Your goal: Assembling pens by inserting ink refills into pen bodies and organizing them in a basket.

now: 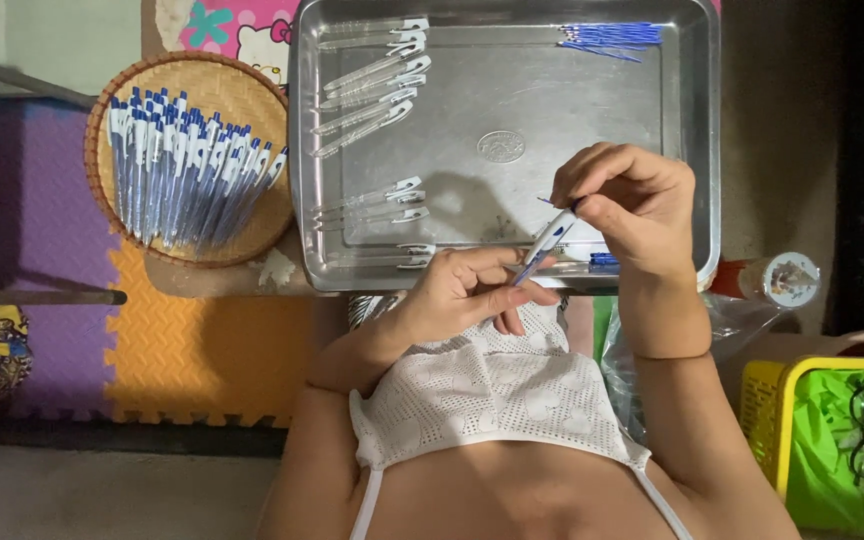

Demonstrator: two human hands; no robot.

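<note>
Over the metal tray (692, 150), both hands' fingers pinch 1 pen (544, 244), left hand (467, 292) low, right hand (632, 205) seemingly at its tip.

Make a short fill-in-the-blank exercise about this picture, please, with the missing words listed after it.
1. The left hand and the right hand together hold one ____.
2. The assembled pens lie in a round ____.
3. The clear pen barrels lie in a metal ____.

Missing words: pen; basket; tray
</note>
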